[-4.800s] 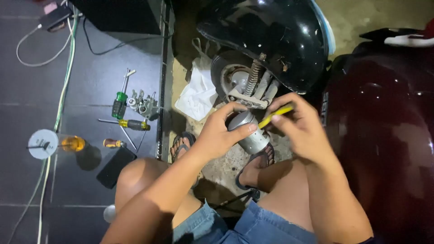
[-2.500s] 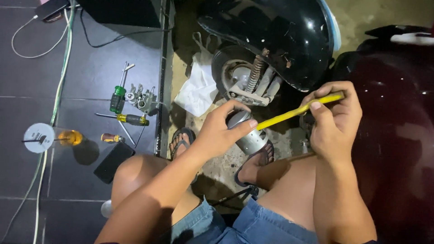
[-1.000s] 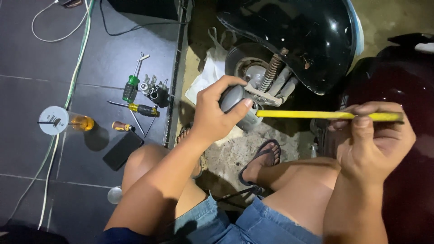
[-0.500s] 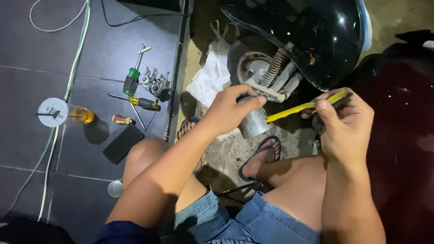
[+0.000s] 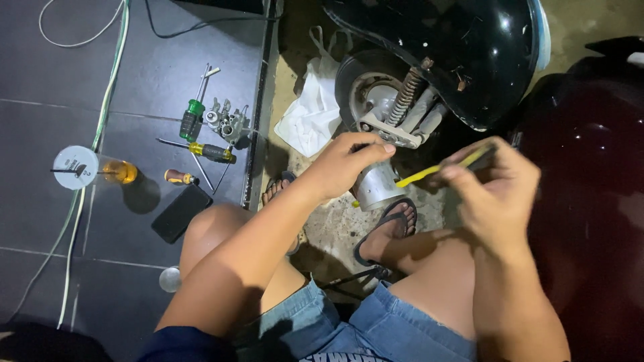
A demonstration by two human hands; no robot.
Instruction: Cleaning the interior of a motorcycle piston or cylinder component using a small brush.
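The right hand (image 5: pixel 500 201) has drawn the yellow stick (image 5: pixel 436 171) back toward the metal cylinder (image 5: pixel 377 188). The left hand (image 5: pixel 342 164) stays clamped on that cylinder, and the right pinches the stick.

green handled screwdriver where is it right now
In the head view the green-handled screwdriver lies on the dark tiled floor, upper left, just left of a small metal part and above the yellow-handled screwdriver.

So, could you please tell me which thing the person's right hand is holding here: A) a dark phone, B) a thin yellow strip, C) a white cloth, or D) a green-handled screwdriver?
B: the right hand pinches a thin yellow strip that runs toward the metal cylinder under the left hand; the green-handled screwdriver lies on the floor.
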